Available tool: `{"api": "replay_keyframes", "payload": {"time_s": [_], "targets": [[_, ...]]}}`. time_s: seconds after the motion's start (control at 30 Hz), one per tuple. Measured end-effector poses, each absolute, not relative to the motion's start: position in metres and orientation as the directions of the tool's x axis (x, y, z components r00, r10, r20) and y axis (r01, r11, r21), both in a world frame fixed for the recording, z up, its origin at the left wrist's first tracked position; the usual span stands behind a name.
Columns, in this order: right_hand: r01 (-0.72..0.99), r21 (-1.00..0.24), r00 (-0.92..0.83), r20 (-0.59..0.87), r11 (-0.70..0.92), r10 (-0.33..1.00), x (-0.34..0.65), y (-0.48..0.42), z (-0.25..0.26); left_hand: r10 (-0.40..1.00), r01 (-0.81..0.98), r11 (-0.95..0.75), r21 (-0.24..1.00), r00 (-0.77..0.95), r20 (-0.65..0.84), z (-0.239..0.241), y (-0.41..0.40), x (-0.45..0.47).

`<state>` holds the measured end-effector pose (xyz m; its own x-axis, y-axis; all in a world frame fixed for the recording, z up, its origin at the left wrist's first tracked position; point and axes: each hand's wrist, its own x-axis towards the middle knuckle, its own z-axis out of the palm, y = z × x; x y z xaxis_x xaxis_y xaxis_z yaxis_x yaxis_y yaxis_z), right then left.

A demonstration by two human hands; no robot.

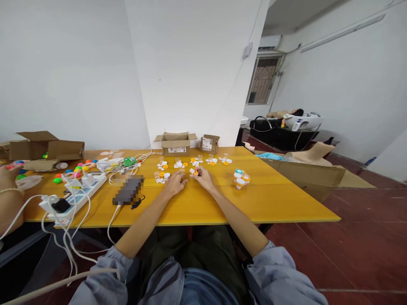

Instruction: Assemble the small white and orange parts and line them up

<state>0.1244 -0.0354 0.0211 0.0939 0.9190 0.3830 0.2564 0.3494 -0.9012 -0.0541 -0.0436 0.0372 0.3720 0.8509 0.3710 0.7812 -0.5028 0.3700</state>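
My right hand [205, 178] is over the middle of the table, its fingers closed on a small orange and white piece [193, 172]. Close by on the left is my left hand [175, 184], its fingers curled in; what they hold, if anything, is too small and pale to make out. Beyond both hands lie groups of small parts: orange rings [185, 164], white discs [167, 175], small printed white pieces [193, 161] and clear cups [200, 157]. Off to the right stands a cluster of clear containers with white, orange and blue tops [241, 181].
An open cardboard box [176, 143] and a smaller box [210, 144] stand against the wall. Leftward are a blurred-out dark device [129, 190], a power strip [81, 197] with trailing cables, and colourful balls [57, 180]. Another person's arm [11, 190] is at far left.
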Motion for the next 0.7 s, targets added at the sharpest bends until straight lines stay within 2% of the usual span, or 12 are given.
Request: {"api": "replay_keyframes", "payload": {"time_s": [0.33, 0.53, 0.7], "targets": [[0.278, -0.897, 0.042, 0.369, 0.344, 0.928, 0.127, -0.036, 0.021, 0.837, 0.749, -0.521, 0.409, 0.357, 0.414, 0.031, -0.037, -0.057], [0.271, -0.899, -0.002, 0.357, 0.344, 0.934, 0.124, -0.039, 0.024, 0.851, 0.640, -0.515, 0.570, 0.307, 0.425, 0.039, -0.044, -0.054], [0.257, -0.872, -0.121, 0.399, 0.417, 0.909, 0.119, -0.042, 0.023, 0.841, 0.535, -0.540, 0.650, 0.364, 0.400, 0.047, -0.051, -0.051]]}}
